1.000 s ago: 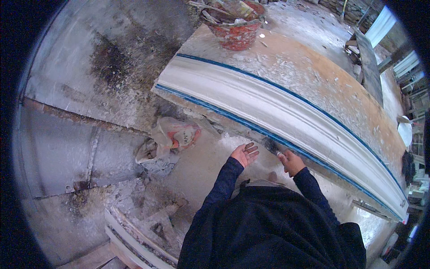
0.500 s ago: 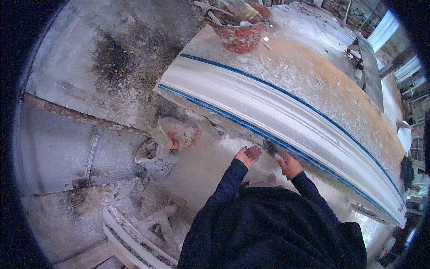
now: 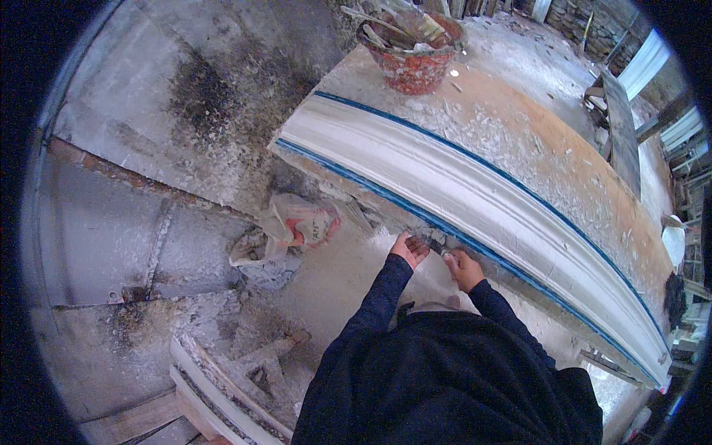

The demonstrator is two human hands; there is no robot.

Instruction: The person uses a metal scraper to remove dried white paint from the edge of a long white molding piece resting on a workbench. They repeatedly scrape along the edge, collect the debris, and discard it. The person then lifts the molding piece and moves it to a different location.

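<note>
Both hands are now sitting closer together than half a second ago, the right hand (image 3: 466, 271) having come in toward the left hand (image 3: 410, 251) and bringing the small tool (image 3: 439, 248) between them. Taking the hands as the centre of a clock, with twelve pointing away from the wearer, the left hand is resting at nine o'clock, palm turned up, fingers loose and gripping nothing visible. At three o'clock, the right hand is closing round the tool's pale handle. From that fist the tool's long axis is running toward ten o'clock, its dark, flat-looking end pointing at the left fingers; whether it is touching them cannot be made out. Beyond, from eleven round to three o'clock, a long white moulding (image 3: 445, 178) with blue edges is lying on a flake-strewn worktop (image 3: 571, 126), its length slanting from ten toward four o'clock. Its nearer edge is passing just past the hands, the right one seeming closer to it. A red bucket (image 3: 417, 73) holding tools is standing at twelve o'clock, and a crumpled plastic bag (image 3: 285, 211) is slumping near ten.
</note>
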